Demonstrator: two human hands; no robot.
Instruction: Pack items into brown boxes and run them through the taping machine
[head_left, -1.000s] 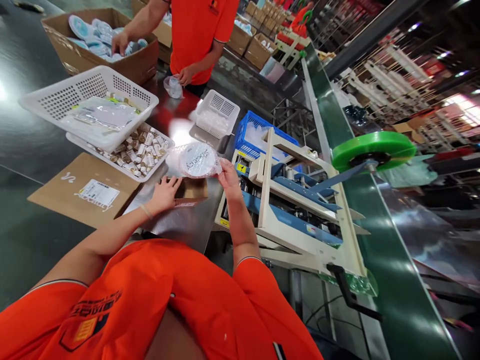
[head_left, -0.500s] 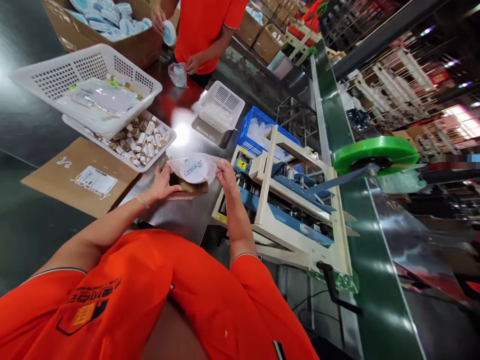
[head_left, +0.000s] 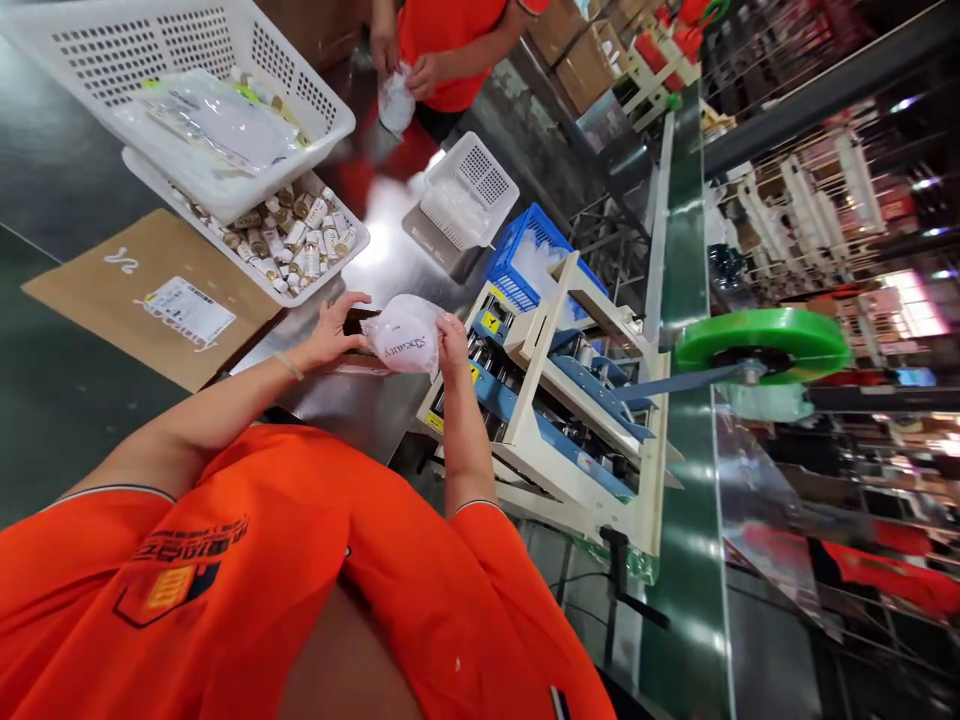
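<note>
The right hand (head_left: 451, 343) pinches the edge of a round white item in clear wrap (head_left: 406, 335), which lies over the opening of a small brown carton (head_left: 358, 365) on the metal desk (head_left: 330, 402). The left hand (head_left: 331, 333) is at the carton's left end, thumb and fingers spread apart. Near that hand, a white tray (head_left: 358, 252) of small bottles sits partly under a larger white basket (head_left: 330, 122), beside a flat cardboard piece (head_left: 150, 262) with a label.

Glossy clear plastic wrap (head_left: 370, 330) around the disc (head_left: 410, 338), matt cardboard carton (head_left: 154, 262), smooth shiny metal tabletop (head_left: 322, 405).
</note>
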